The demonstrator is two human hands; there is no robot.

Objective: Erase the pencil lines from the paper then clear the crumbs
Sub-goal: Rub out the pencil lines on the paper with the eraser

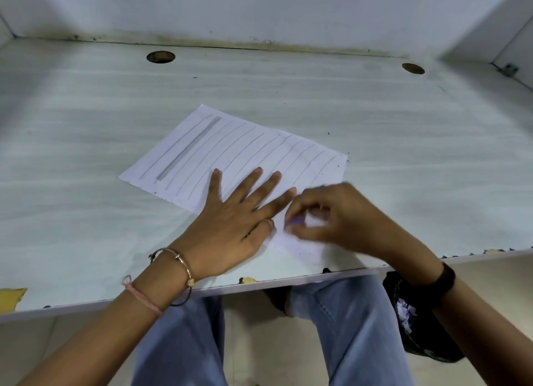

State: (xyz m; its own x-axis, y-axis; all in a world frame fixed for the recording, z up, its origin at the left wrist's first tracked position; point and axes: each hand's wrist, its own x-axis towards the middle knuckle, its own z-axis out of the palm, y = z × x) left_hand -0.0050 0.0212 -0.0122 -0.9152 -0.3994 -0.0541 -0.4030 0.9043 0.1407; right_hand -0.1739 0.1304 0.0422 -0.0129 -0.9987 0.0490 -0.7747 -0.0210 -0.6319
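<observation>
No legible text, label, brand, number or sign observed; the paper (230, 155) under and beyond the left hand (230, 224) carries only straight pencil lines (188, 149), no characters.

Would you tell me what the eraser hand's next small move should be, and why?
Probably slide the eraser in the right hand a little up the paper to the nearest pencil lines. The near corner beneath it looks blank, lines cover the rest, and the left hand lies flat on the sheet, steadying it.
</observation>
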